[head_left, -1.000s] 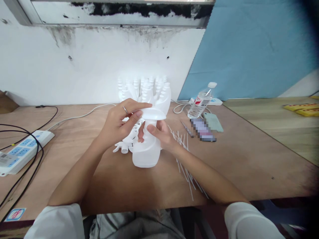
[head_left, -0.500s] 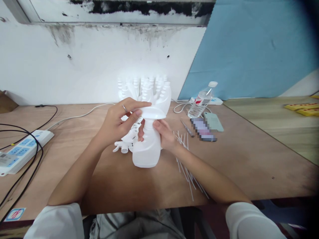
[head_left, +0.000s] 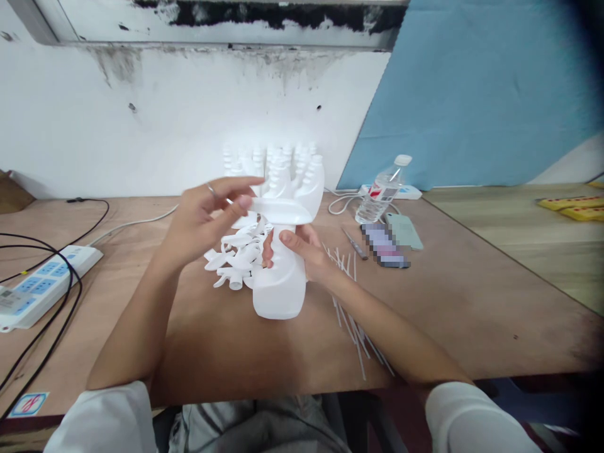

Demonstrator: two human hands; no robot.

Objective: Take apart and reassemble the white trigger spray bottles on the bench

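My right hand (head_left: 315,257) grips a white bottle (head_left: 279,292) at the counter (head_left: 212,346)

The fingers of my right hand wrap round the neck and shoulder of the white bottle, thumb across the front, other fingertips showing past its left side. A smooth white spray head (head_left: 285,211) lies crosswise over the bottle's neck. My left hand (head_left: 191,220) is raised to the left of the white bottle's top, its fingers loose, thumb and index finger spread apart; the thumb tip is right by the end of the spray head, and I cannot tell whether it touches. Nor can I tell whether the bottle's base rests on the counter.

Just left of the white bottle, and partly hidden by it, is a heap of white trigger parts (head_left: 236,277). Behind the white bottle, a cluster of pale bottles (head_left: 310,182) with ribbed necks stands near the wall (head_left: 165,126). To its right lie thin white tubes (head_left: 361,355), loosely crossed, with my right forearm passing over them. Farther right of the white bottle are a slim pointed tool (head_left: 355,244), a phone (head_left: 385,246) and a clear water bottle (head_left: 380,192). Well to its left, black cables (head_left: 74,270) cross a power strip (head_left: 44,283).
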